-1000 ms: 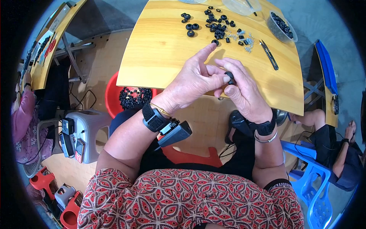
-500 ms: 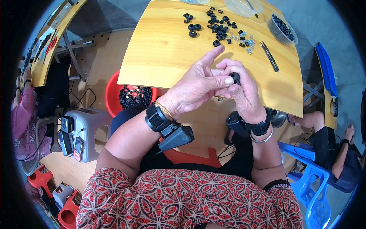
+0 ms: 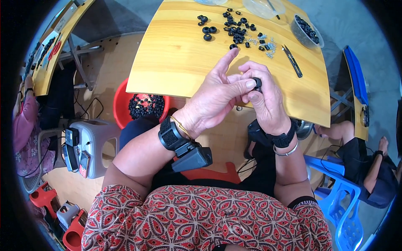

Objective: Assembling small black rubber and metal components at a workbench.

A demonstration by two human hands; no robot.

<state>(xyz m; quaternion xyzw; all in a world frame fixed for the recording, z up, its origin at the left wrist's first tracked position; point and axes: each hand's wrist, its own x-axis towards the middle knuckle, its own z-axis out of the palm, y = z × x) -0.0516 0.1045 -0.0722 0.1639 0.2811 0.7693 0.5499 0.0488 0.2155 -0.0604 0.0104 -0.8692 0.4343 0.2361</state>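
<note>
Just over the near edge of the table, both my hands pinch a small black ring-shaped part (image 3: 257,85). My left hand (image 3: 215,93) presses its thumb tip against the part's side, its index finger stretched out away from me. My right hand (image 3: 269,100) grips the same part between thumb and curled fingers, which partly cover it. Beyond my fingertips lie a pile of small black parts (image 3: 238,30) and scattered tiny clear pieces (image 3: 270,48). Three larger round black parts (image 3: 207,37) sit left of the pile. A pair of black-handled thread snips (image 3: 292,61) lies to the right.
A clear tub of black parts (image 3: 307,31) stands at the table's far right, near a clear plastic lid (image 3: 264,7). Below the table's left side is a red basin (image 3: 120,104) holding many black parts. A grey stool (image 3: 94,146) and blue chair (image 3: 345,201) flank me; people sit both sides.
The whole view has shifted slightly, so the table things appear a little further left. The black part is turned slightly between my fingers; both hands keep nearly the same pose.
</note>
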